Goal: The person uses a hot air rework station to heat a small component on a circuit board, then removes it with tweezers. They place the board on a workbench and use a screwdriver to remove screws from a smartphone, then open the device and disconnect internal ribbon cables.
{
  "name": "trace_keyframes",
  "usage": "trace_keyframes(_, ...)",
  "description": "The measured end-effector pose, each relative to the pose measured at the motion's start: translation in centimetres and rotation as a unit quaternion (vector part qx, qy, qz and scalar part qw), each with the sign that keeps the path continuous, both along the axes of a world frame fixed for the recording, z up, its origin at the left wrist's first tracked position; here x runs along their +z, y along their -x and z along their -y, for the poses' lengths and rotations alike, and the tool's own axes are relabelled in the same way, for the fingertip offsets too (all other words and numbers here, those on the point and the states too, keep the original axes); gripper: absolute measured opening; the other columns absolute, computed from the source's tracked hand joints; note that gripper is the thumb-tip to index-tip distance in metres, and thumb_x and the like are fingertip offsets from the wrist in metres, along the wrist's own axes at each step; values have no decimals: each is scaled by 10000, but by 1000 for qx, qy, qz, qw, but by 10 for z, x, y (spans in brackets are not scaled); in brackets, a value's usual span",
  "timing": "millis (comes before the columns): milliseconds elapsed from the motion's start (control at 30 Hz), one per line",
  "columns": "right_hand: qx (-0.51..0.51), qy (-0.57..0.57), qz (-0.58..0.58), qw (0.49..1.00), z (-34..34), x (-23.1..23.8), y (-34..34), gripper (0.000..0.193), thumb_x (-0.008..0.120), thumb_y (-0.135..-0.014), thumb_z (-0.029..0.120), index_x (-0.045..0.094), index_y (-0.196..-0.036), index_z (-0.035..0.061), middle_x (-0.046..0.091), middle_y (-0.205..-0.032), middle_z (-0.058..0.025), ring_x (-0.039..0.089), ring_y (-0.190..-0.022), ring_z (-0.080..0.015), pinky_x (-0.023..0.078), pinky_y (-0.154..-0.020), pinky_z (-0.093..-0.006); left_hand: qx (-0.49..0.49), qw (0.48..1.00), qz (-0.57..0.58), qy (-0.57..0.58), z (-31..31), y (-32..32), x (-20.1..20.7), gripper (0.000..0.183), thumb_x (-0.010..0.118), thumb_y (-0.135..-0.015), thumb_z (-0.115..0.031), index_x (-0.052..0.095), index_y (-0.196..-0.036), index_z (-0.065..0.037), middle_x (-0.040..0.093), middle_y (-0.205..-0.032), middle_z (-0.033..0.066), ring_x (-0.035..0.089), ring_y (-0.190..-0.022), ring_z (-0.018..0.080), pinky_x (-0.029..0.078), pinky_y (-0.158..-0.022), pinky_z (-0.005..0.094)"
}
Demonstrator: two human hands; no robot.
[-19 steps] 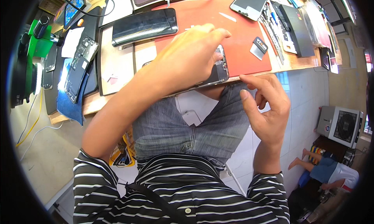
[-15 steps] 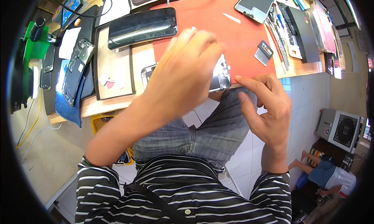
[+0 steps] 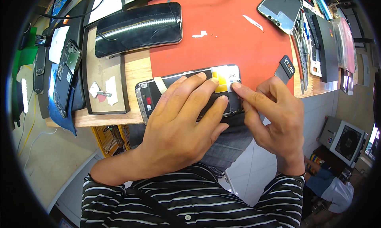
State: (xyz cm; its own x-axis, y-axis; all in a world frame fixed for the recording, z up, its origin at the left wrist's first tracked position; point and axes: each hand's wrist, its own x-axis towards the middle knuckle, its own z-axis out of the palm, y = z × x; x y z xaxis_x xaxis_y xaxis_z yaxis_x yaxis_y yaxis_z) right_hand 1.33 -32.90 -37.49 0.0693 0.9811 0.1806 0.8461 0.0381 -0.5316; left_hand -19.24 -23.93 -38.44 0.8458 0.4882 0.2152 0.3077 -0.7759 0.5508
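An opened phone point(image 3: 142, 94) lies at the table's near edge, partly on the red mat, its black inner side facing up. A beige strip point(image 3: 160, 85) crosses its left part. Near its right end are a yellow patch point(image 3: 220, 82) and a white label point(image 3: 229, 74). My left hand point(image 3: 182, 115) rests across the phone's middle, fingers stretched out and slightly spread, hiding much of it. At the right end my right hand point(image 3: 274, 113) pinches the phone's edge, index fingertip on top by the label and thumb lower at the rim.
A large dark phone point(image 3: 139, 29) lies beyond, partly over a shallow tray point(image 3: 126, 85) with white scraps. The red mat point(image 3: 222, 22) holds a white scrap point(image 3: 199, 34), a pointed white strip point(image 3: 253, 22) and a black-handled scraper point(image 3: 284, 69). Tools point(image 3: 303, 49) line the right side.
My left hand has come down from above the phone, its fingers now flat on it. My right fingertips have closed in on the phone's right end. The whole view has shifted slightly.
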Motion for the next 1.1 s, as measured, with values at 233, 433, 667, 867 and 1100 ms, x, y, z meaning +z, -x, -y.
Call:
trace_keyframes(233,-20,31,-155,987,-11,3,-10,391,614,-757,-121,826,-1049,29,576,-772,-43,533,-661,-116,386,-581,-261,6,999,-30,-14,4,-6,5,562,838,-780,-280,695,-1267,-41,577,-1330,206,559,-1228,428,486,-1023,520)
trace_keyframes(433,-23,-35,-100,994,-3,9,-21,366,642,-705,-112,815,-998,23,584,-759,-58,547,-631,-130,393,-543,-264,15,999,-39,-21,3,-8,5,586,819,-812,-331,682,-1303,-44,570,-1305,192,554,-1215,411,479,-1014,506)
trace_keyframes(667,-6,-32,-52,998,3,1,-6,400,704,-682,-95,815,-1037,52,548,-753,-53,538,-606,-142,391,-522,-282,14,998,-56,-40,0,-12,5,616,806,-836,-359,667,-1359,-66,550,-1280,161,536,-1172,379,461,-984,493)
trace_keyframes(867,14,-29,-14,999,1,0,-6,364,720,-701,-91,815,-1022,52,555,-747,-53,530,-570,-148,387,-503,-295,12,996,-68,-59,0,-13,4,616,800,-839,-380,670,-1353,-67,548,-1273,157,534,-1156,368,459,-972,489)
trace_keyframes(1100,30,-28,4,999,-1,1,-10,327,742,-717,-77,806,-1011,52,566,-735,-51,556,-562,-151,401,-492,-302,7,994,-71,-88,-1,-16,4,608,793,-826,-412,689,-1310,-59,558,-1234,153,552,-1127,365,489,-936,481)
